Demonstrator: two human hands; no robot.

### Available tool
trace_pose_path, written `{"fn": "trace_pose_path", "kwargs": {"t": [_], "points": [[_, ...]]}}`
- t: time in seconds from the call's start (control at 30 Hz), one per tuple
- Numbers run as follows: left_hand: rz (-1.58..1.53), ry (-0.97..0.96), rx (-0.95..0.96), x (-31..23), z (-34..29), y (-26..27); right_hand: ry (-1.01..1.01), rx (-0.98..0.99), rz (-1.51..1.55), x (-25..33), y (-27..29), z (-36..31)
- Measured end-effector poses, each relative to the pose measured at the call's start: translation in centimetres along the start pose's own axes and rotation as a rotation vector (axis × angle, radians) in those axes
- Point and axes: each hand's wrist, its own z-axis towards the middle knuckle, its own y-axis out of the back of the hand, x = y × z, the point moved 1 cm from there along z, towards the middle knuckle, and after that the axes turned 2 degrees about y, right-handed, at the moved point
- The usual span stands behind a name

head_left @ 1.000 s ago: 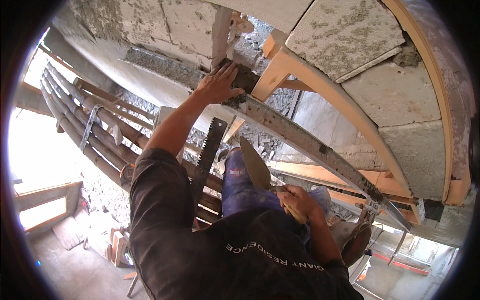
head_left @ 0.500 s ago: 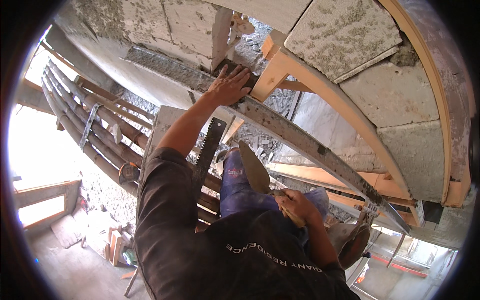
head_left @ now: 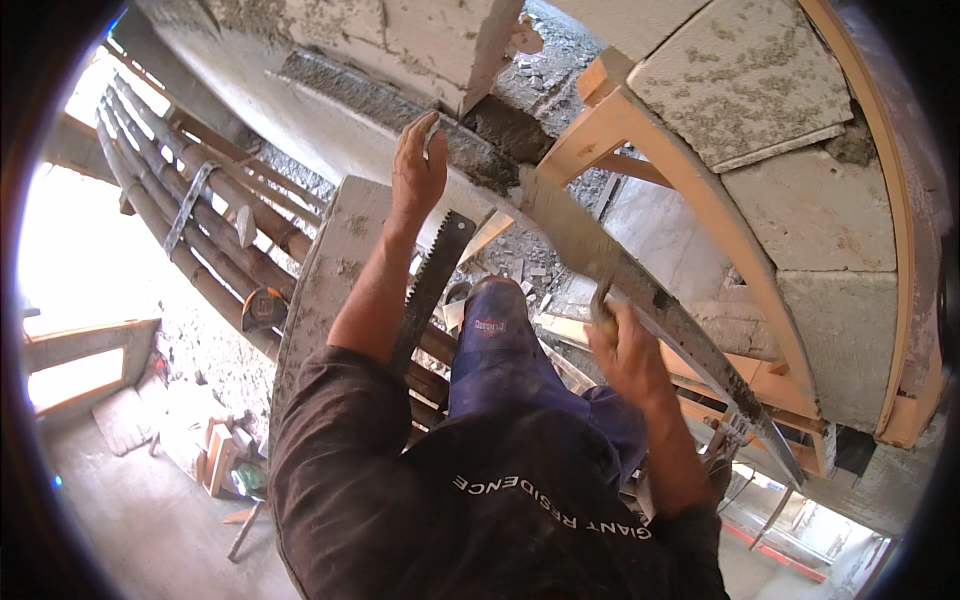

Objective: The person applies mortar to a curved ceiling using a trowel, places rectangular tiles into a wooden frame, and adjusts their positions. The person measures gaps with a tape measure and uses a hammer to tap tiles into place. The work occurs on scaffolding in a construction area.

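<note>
My right hand point(head_left: 630, 355) grips the handle of a pointing trowel point(head_left: 572, 228). The blade is slightly smeared by motion and lies over the long narrow strip point(head_left: 675, 305) that runs down to the right, its tip close to a dark patch of wet mortar point(head_left: 505, 130). That mortar fills a spot between a pale block wall point(head_left: 400, 50) and a curved wooden frame point(head_left: 715, 220). My left hand point(head_left: 418, 170) is raised beside the mortar-covered ledge point(head_left: 385, 115), fingers stretched upward and thumb apart, with nothing clearly held. Below it a handsaw blade point(head_left: 435, 275) stands at a slant.
Pale blocks point(head_left: 740, 85) fill part of the wooden arch. On the left, bamboo poles point(head_left: 190, 215) are bound together, with a tape measure point(head_left: 264, 308) near them. A concrete edge point(head_left: 335, 240) runs by my left arm. Rubble point(head_left: 520, 270) lies below.
My left hand has lifted off the mortar and moved left. My right hand has brought the trowel up from near my lap to the strip, its blade now pointing toward the mortar.
</note>
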Motion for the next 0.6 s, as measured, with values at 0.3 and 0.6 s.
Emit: {"fn": "trace_pose_path", "kwargs": {"t": [0.3,0.6], "points": [[-0.233,0.531,0.036,-5.0,-10.1,2.8,0.038,0.176,-0.536,6.7,0.7,14.3],[-0.153,0.634,-0.017,-2.3,-16.8,7.3,-0.032,0.216,-0.646,6.4,-0.4,14.3]]}}
